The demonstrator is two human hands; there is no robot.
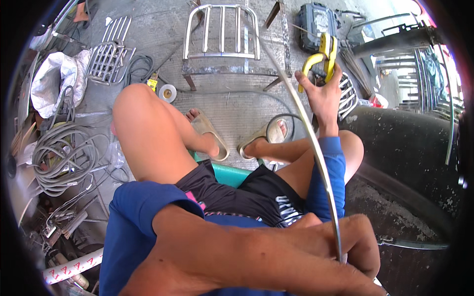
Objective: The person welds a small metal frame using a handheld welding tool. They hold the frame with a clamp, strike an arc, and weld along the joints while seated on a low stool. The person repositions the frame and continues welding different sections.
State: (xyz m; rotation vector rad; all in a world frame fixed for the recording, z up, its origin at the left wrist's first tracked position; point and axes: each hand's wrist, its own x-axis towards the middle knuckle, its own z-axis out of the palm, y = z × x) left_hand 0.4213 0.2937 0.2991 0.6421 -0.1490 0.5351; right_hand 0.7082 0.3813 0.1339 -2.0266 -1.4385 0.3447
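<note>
My right hand (pixel 323 93) is raised beyond my right knee, its fingers closed around a yellow tool with a curved loop handle (pixel 312 62); its exact kind is hard to make out. My left arm crosses in front of my body to the lower right. There my left hand (pixel 363 241) is bent round the lower end of a long thin metal rod (pixel 316 143), partly hidden by my own arm. The rod slants up and away, past my right forearm, toward a shiny tubular metal rack (pixel 222 32) resting on a low metal frame (pixel 232 68).
A coiled grey cable (pixel 64 158) and a white woven sack (pixel 59 76) lie at left. Another metal rack (pixel 108 61) is beyond them. A tape roll (pixel 168 92) lies on the floor. A dark toolbox (pixel 318 24) stands far right; a large dark metal piece (pixel 405 163) is beside my right knee.
</note>
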